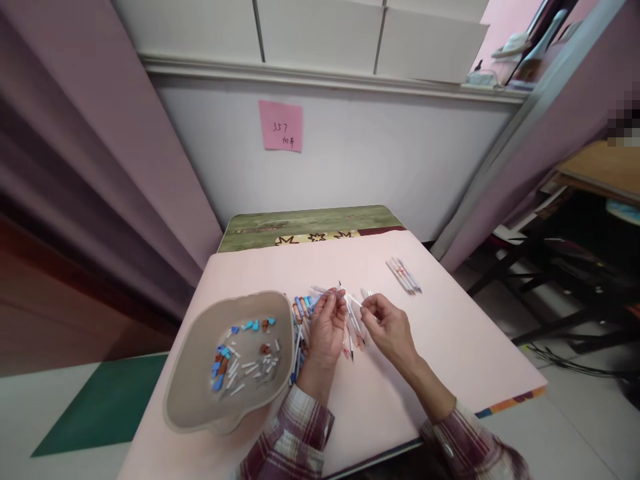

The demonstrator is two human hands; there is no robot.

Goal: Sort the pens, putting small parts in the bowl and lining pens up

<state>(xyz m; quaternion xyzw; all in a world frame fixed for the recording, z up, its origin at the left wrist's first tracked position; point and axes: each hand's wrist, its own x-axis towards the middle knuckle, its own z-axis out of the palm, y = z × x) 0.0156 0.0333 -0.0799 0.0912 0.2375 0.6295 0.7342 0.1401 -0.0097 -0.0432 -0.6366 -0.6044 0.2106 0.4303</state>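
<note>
My left hand (327, 327) is closed in a pinch on a slim pen (318, 289), palm turned up. Opposite it, my right hand (389, 328) grips the near end of a thin white stick (354, 300), which slants toward the left fingertips. Whether the stick touches the pen is too small to tell. Beneath and between both hands lie loose slim pens (351, 325) with dark tips. Partly hidden behind my left hand are blue and brown barrels (299, 308). A neat row of white pens (404, 275) rests farther right.
Left of my hands stands a beige plastic bin (175, 373) holding small blue, brown, white and grey pieces (225, 363). Pale pink paper (250, 267) covers the table. A pink note (281, 127) is stuck on the wall behind; curtains hang at both sides.
</note>
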